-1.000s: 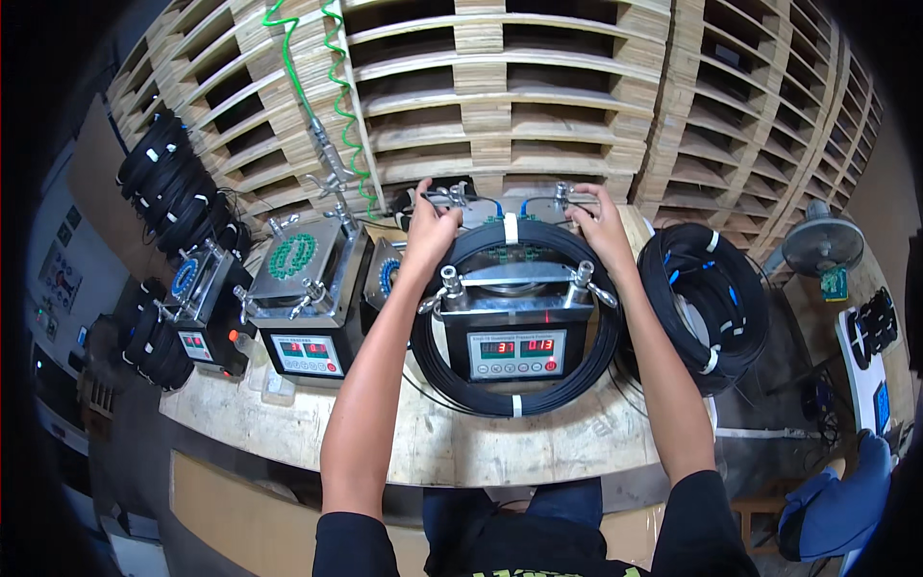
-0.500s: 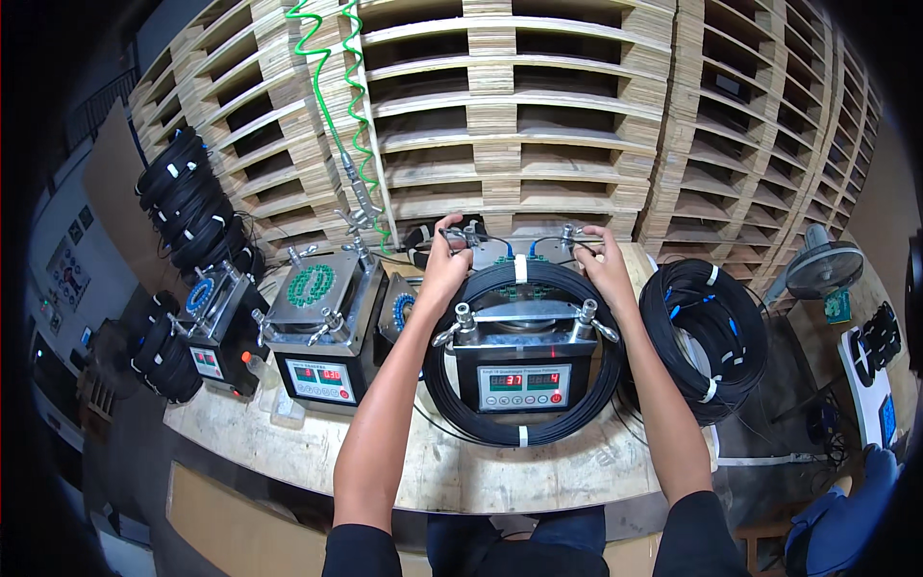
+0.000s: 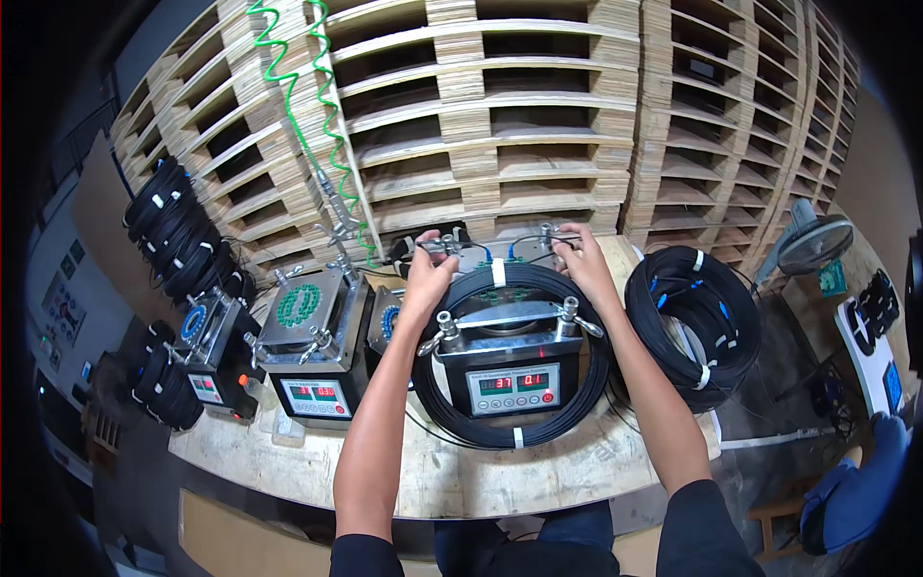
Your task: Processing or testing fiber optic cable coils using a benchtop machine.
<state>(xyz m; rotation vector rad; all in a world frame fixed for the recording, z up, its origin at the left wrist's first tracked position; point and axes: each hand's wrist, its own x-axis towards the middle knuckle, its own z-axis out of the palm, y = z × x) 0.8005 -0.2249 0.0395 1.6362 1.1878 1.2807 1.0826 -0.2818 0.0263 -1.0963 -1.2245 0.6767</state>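
A grey metal machine [image 3: 514, 370] with a red digit display stands on the wooden bench [image 3: 500, 476]. A coil of black cable [image 3: 452, 409] with white ties lies around it. My left hand [image 3: 430, 267] grips a metal wing clamp at the machine's far left corner. My right hand [image 3: 580, 260] holds the matching clamp at the far right corner. Thin blue-tipped leads run between both hands.
Two similar machines [image 3: 312, 337] [image 3: 207, 351] stand to the left. More black cable coils [image 3: 692, 322] lie right, others [image 3: 183, 236] hang left. Stacked wooden pallets [image 3: 500, 125] rise behind, with a green spiral hose [image 3: 312, 106]. A fan [image 3: 812, 245] stands right.
The view has tilted down, so the machines sit lower in the picture. Both hands stay on the far clamps, with fingers shifting slightly.
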